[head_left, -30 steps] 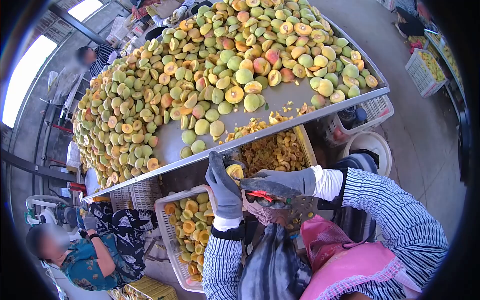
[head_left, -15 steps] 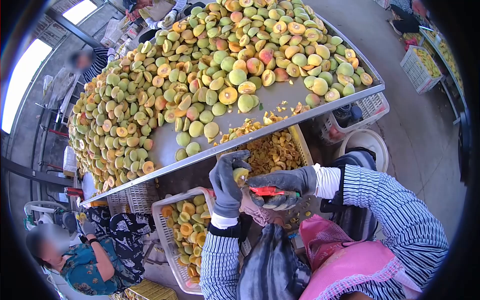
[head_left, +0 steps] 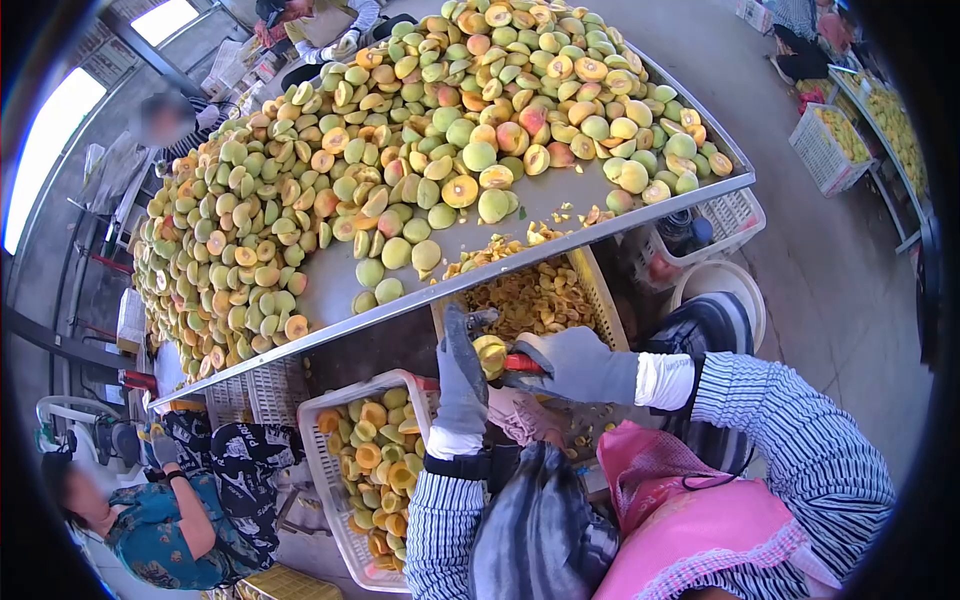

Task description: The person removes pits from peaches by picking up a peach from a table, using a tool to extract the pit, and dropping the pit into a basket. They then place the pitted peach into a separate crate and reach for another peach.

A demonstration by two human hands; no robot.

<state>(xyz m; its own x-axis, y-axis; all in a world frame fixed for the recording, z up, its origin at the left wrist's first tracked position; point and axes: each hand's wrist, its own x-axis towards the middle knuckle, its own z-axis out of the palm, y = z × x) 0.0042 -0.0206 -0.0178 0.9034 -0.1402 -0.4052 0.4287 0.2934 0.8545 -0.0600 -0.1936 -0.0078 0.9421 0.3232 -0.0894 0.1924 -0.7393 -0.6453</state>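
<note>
Closed around a yellow peach half (head_left: 489, 355), my left hand (head_left: 460, 375) wears a grey glove and holds the fruit just below the table's front edge. My right hand (head_left: 585, 366), gloved the same way, grips a red-handled tool (head_left: 522, 363). The tool's working end meets the peach half and is hidden there. Under both hands lies a pink cloth (head_left: 525, 415). Right beyond them stands a yellow crate (head_left: 603, 300) of peach scraps. To the left of my left hand is a white crate (head_left: 318, 480) of peach halves.
A metal table (head_left: 580, 195) carries a large heap of peaches (head_left: 300, 190), whole and halved. A white bucket (head_left: 757, 310) and a white basket (head_left: 745, 228) stand at the right. One person (head_left: 170, 530) sits at the left; others work behind the table.
My right hand has rolled over the tool, covering most of its red handle. The peach half has turned and now shows more of its yellow flesh. The camera view has shifted slightly.
</note>
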